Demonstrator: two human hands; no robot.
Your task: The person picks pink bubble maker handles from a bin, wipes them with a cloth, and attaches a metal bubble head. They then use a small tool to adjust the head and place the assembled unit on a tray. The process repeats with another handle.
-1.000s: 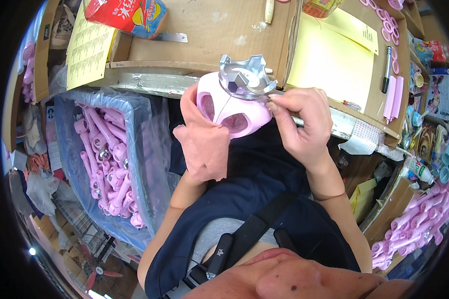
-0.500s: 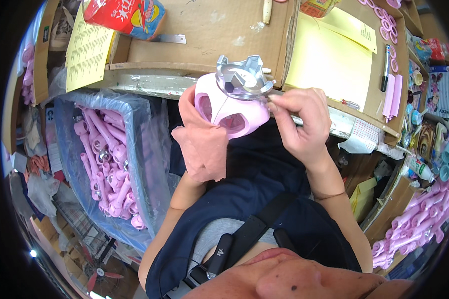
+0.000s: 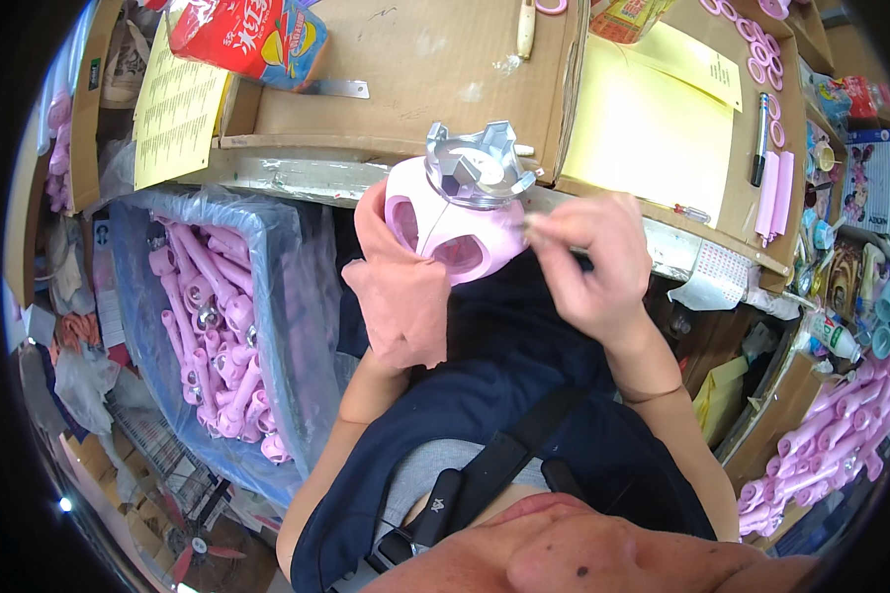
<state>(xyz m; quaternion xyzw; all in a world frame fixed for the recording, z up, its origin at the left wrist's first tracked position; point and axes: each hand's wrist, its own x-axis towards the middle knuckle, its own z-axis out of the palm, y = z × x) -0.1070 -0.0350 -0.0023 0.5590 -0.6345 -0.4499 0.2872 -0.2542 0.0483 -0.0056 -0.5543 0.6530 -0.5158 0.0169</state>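
My left hand (image 3: 398, 306), covered by a salmon-coloured cloth or glove, holds up a rounded pink plastic housing (image 3: 501, 241) with oval openings. Most of its fingers are hidden behind the housing. On top of the housing sits a silver crown-shaped part (image 3: 480, 168) with raised prongs and a pale round centre. My right hand (image 3: 598, 262) is bare, slightly blurred and closed in a pinch at the housing's right side. Whatever lies between its fingertips is too small to make out.
Left of me, a bin lined with blue plastic (image 3: 259, 222) holds many pink handle-like parts (image 3: 218, 326). A cardboard-covered bench (image 3: 396, 89) carries a red-and-blue drink package (image 3: 257, 44), yellow paper (image 3: 653, 128), a black marker (image 3: 760, 138) and pink rings (image 3: 758, 49). More pink parts (image 3: 831, 435) are stacked at right.
My right hand's pinch has moved slightly down and left, from beside the silver part's rim to the pink housing's side. The housing has dropped and tilted slightly in my left hand.
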